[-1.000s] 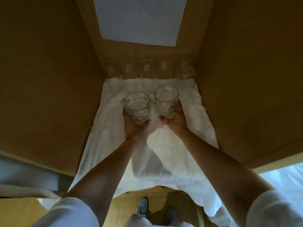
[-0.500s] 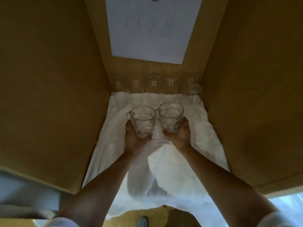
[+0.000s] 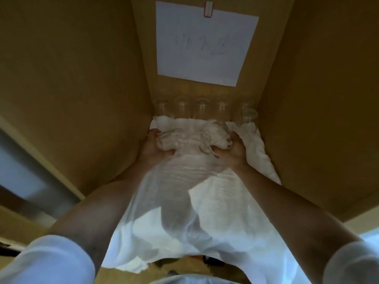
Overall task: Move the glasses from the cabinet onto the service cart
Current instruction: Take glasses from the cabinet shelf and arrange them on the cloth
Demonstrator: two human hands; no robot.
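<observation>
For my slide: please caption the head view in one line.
Left hand holds the left mug, right hand the right mug, over a white cloth in a cabinet.

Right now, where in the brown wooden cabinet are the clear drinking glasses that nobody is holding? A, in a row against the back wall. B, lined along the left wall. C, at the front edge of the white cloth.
A: the clear drinking glasses stand side by side against the brown back wall, below the clipped white paper sheet, beyond the two held glass mugs.
</observation>
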